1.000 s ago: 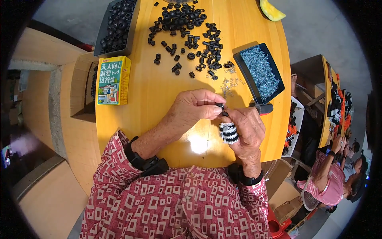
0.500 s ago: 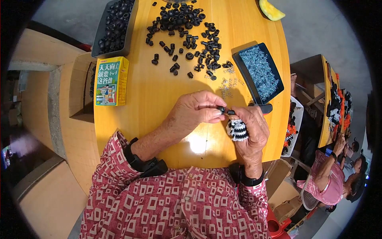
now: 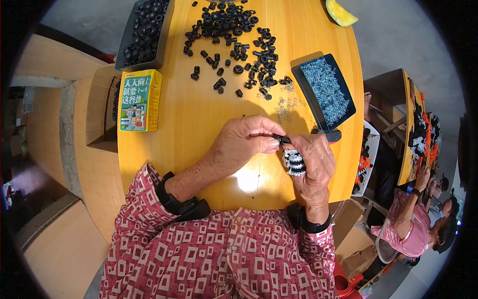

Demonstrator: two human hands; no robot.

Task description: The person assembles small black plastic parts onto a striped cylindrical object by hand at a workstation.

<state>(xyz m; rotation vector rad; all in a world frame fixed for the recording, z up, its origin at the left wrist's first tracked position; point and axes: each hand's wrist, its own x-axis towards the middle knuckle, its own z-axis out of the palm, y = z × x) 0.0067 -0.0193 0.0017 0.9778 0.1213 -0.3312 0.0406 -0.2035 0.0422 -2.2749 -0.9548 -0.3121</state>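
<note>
Over the near middle of the wooden table [image 3: 194,112], my two hands meet at the fingertips. My left hand [image 3: 244,137] pinches a small black plastic part [image 3: 279,138] between thumb and fingers. Against the other end of that part press the thumb and finger of my right hand [image 3: 315,162]. A black-and-white striped bundle [image 3: 295,162] sits in the right palm, partly covered by the fingers; what it is made of is hard to make out. Whether the black part is one piece or two pushed together is hidden by my fingertips.
Loose black plastic parts [image 3: 229,22] lie across the far table. A dark tray [image 3: 304,94] of tiny shiny pieces stands right, with some spilled beside it. At left are a grey bin [image 3: 160,52] of black parts and a drink carton [image 3: 141,99]. Another person [image 3: 406,219] sits at right.
The two small black pieces at my fingertips, apart before, now meet or nearly meet. My hands have drawn slightly closer; the striped bundle stays in my right palm.
</note>
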